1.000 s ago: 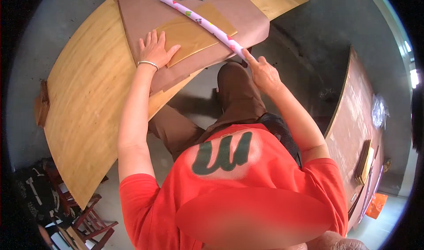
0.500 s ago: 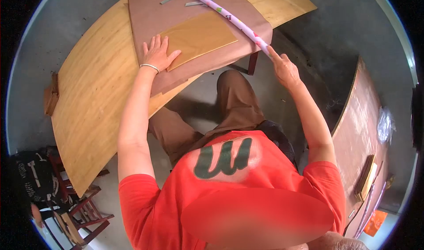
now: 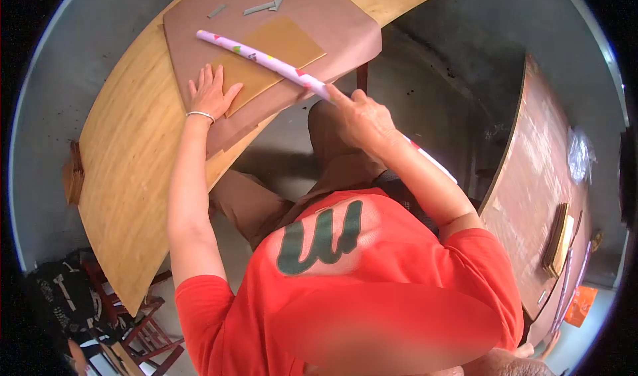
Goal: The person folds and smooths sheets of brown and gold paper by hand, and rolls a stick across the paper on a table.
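Observation:
My left hand (image 3: 210, 95) lies flat, fingers spread, on the left edge of a tan rectangular sheet (image 3: 292, 38). Wrapped around a long pale-pink stick with coloured patterns (image 3: 272, 62) is my right hand (image 3: 364, 117), its index finger stretched along the shaft. The stick slants across the tan sheet, its far end up and to the left and its near end showing behind my right wrist. I cannot tell whether it touches the sheet. Under the sheet is a large mauve-brown covering (image 3: 193, 30). Small grey strips (image 3: 259, 8) lie beyond the sheet.
A pale wooden tabletop (image 3: 126, 143) curves along the left. On the right stands a brown board surface (image 3: 525, 170) with a stack of tan pieces (image 3: 557, 240) and a clear plastic bag (image 3: 579, 155). Dark red chairs (image 3: 149, 329) stand at lower left.
My right hand has drawn the patterned stick left and toward me, so it now crosses the tan sheet. My left hand stays on the sheet's edge; the whole view has shifted slightly.

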The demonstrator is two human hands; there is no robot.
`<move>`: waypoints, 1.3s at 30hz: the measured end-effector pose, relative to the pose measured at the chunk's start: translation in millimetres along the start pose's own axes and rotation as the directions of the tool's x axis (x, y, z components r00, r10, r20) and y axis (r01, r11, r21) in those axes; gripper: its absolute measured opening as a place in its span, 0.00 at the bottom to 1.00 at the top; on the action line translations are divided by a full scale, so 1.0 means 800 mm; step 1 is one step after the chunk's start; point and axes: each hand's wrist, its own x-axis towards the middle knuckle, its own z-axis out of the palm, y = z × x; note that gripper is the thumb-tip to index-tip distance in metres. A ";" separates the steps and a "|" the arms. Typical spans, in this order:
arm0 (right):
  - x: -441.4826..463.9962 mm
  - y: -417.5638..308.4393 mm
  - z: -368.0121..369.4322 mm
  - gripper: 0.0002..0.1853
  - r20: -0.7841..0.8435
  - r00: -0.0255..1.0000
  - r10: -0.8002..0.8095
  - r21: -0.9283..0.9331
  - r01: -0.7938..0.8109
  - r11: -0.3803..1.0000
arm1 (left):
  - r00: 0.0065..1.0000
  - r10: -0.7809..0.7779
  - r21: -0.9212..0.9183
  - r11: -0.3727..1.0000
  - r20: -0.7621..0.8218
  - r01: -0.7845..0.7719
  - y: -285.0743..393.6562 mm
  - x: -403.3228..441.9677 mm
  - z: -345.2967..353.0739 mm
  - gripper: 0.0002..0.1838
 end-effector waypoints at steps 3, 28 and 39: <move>-0.003 -0.003 0.008 0.32 -0.020 1.000 -0.011 0.031 0.011 0.999 | 1.000 -0.006 0.021 1.000 0.018 0.005 0.002 -0.001 -0.003 0.45; -0.003 0.071 0.000 0.25 -0.062 0.996 0.059 0.039 -0.057 0.998 | 0.997 -0.068 -0.285 0.957 -0.031 0.057 -0.079 -0.042 0.015 0.25; 0.003 -0.013 0.005 0.24 -0.038 0.999 0.000 0.200 0.008 0.980 | 0.995 0.077 -0.099 0.992 -0.057 -0.082 -0.044 -0.034 0.000 0.23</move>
